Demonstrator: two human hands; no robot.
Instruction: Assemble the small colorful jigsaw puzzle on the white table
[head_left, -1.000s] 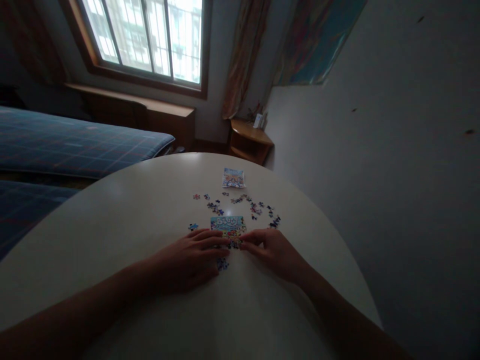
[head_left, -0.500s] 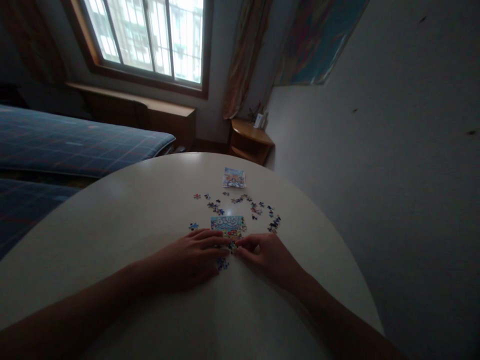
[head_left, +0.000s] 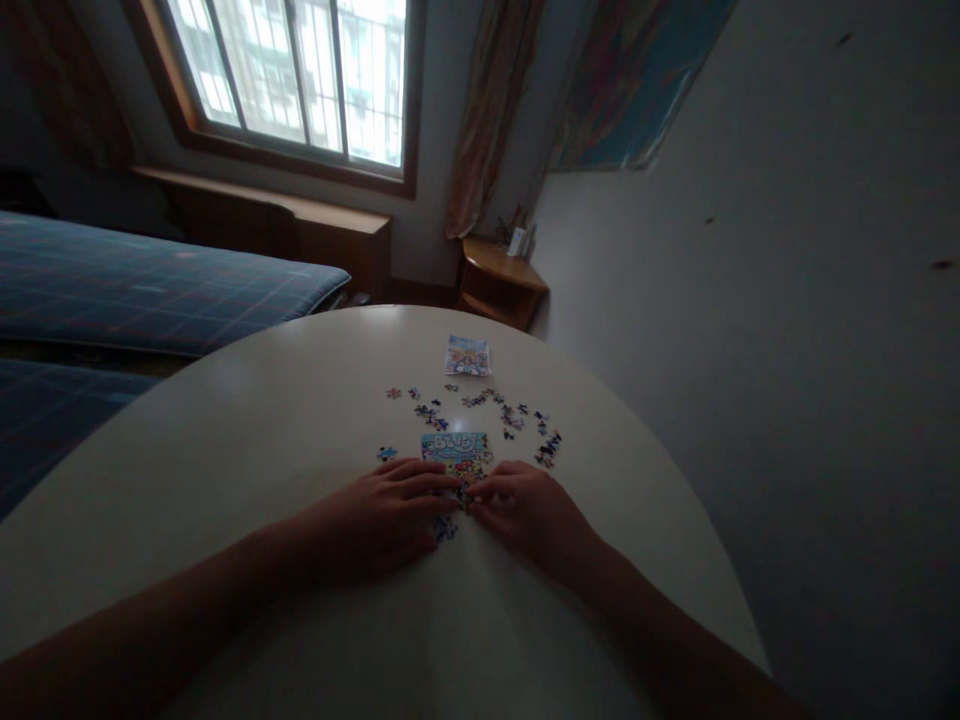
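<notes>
L hand: flat, open, at 1 puzzle
R hand: curled, grip unclear
Loose pcs: many; 1 card
Table: bare nr me

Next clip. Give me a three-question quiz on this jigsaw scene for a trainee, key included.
1. True or false: the left hand and the right hand meet at the near edge of the partly built puzzle.
2. Most loose pieces lie: A) in a box; B) on the table beyond the puzzle; C) in a bowl.
3. What lies farthest from the person on the table?
Key: 1 true; 2 B; 3 the small picture card.
</notes>
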